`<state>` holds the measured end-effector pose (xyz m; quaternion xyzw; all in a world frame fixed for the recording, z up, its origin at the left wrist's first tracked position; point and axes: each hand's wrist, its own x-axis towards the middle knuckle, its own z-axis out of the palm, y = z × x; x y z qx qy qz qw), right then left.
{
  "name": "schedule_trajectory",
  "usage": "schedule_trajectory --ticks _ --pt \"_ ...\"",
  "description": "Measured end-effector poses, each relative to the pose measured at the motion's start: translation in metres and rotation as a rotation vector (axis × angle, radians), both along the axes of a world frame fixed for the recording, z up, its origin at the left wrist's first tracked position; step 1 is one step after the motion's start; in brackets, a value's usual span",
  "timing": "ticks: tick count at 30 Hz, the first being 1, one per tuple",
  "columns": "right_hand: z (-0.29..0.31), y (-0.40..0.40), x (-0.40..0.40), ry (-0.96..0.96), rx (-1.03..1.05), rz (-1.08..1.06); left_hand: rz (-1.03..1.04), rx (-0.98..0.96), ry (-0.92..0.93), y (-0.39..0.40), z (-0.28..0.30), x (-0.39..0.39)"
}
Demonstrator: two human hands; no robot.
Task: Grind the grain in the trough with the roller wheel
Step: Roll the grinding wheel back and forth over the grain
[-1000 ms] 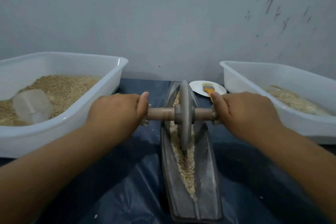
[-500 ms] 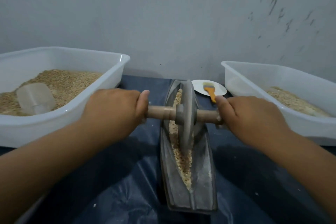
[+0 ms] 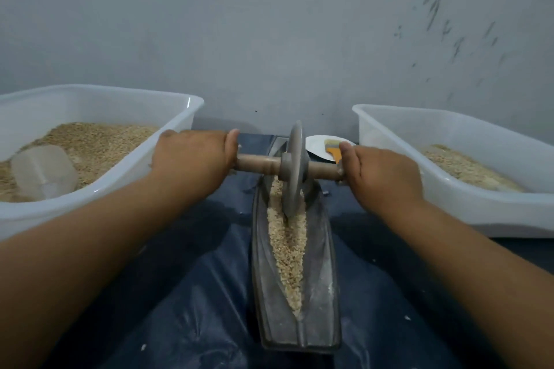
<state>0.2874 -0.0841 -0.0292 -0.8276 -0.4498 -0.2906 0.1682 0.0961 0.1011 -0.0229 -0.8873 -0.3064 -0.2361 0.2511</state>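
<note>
Hands are doing the obvious thing: left hand (image 3: 192, 159) and right hand (image 3: 380, 174) each gripping an axle end, keeping the roller wheel (image 3: 295, 168) upright while it's sitting in the grain (image 3: 287, 246) toward the trough (image 3: 317, 293) far end.

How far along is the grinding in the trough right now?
Done: the grain looks partly cracked. In hand: the left hand and right hand grip the axle, with the roller wheel at the trough far end. Left: coarse bits remain, so more passes seem needed.
</note>
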Motion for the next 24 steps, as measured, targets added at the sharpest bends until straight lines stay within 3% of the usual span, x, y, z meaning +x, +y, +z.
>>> schedule_trajectory --ticks 5,10,14,20,22,24 --pt "0.007 0.026 0.027 0.057 0.001 -0.045 0.073 -0.052 0.020 0.021 0.008 0.033" --pt "0.012 -0.008 0.002 0.120 -0.162 -0.001 -0.057 0.022 0.185 -0.009 -0.004 -0.017" --pt "0.020 -0.067 -0.033 0.130 -0.235 0.063 -0.255 -0.250 -0.119 -0.046 0.002 -0.072" --pt "0.023 -0.079 -0.045 0.086 -0.209 0.033 -0.271 -0.183 -0.157 -0.049 0.000 -0.078" --pt "0.013 -0.058 -0.032 0.064 -0.167 0.001 -0.251 -0.068 -0.053 -0.039 -0.005 -0.059" --pt "0.004 -0.033 -0.013 0.055 -0.102 -0.025 -0.102 0.026 0.128 -0.024 -0.007 -0.034"
